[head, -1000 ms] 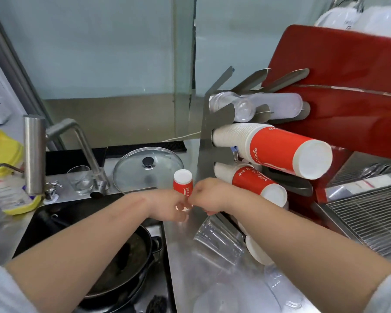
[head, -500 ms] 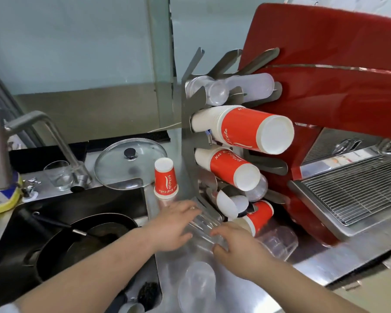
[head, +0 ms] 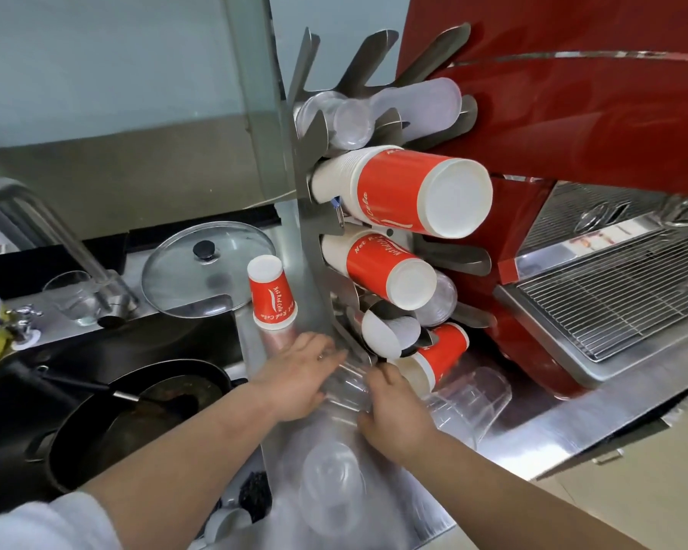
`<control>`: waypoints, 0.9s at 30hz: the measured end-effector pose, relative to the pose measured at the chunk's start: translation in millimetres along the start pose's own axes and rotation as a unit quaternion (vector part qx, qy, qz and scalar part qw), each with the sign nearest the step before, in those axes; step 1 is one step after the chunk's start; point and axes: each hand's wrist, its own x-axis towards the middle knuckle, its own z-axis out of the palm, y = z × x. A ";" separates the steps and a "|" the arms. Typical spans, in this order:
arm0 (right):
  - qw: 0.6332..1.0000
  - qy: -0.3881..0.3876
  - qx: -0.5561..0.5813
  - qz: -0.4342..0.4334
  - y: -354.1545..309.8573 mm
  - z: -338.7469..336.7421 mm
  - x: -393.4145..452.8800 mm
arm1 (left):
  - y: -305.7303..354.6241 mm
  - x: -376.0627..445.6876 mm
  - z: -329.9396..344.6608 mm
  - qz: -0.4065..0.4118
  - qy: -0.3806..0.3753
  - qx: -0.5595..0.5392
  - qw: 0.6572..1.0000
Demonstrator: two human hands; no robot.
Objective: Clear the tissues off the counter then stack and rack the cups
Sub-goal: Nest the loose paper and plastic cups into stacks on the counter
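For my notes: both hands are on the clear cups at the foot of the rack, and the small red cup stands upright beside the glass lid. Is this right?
Not quite. The head view shows the small red cup upside down, white base on top, beside the glass lid. The rest holds: the left hand and right hand are on the clear cups at the foot of the rack.

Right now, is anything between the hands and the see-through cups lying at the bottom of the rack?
Nothing visible. The left hand and right hand already touch the clear cups from both sides at the foot of the rack.
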 end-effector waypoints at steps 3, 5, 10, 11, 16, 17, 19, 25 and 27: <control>1.000 -0.018 0.003 0.012 -0.2 2.6 2.8 | 5.5 0.0 -0.1 -0.013 -0.026 0.011 1.000; 1.000 -0.022 0.012 0.015 -1.2 2.5 3.9 | 8.0 -1.2 -0.8 -0.016 -0.027 0.016 0.999; 0.999 -0.016 0.030 0.003 0.6 1.6 2.2 | 6.6 -6.0 -3.3 -0.016 -0.009 -0.010 1.000; 0.999 -0.014 0.034 -0.003 1.0 1.2 1.3 | 6.0 -7.5 -4.2 -0.013 -0.005 -0.018 1.000; 0.998 0.009 0.041 -0.039 -0.6 0.5 -2.6 | -2.3 -16.2 -5.5 0.006 0.022 -0.026 0.999; 0.998 0.013 0.044 -0.043 -1.4 0.6 -4.8 | -3.4 -19.0 -6.1 0.007 0.022 -0.027 0.999; 0.997 0.024 0.047 -0.051 -3.3 0.6 -9.9 | -4.9 -24.4 -6.7 0.007 0.020 -0.037 0.999; 0.996 0.035 0.037 -0.078 -14.8 -9.2 -17.0 | -6.8 -35.4 -10.2 -0.005 0.020 -0.080 0.997; 0.996 0.030 0.037 -0.078 -18.7 -13.4 -18.4 | -7.8 -38.7 -11.1 -0.013 0.013 -0.098 0.995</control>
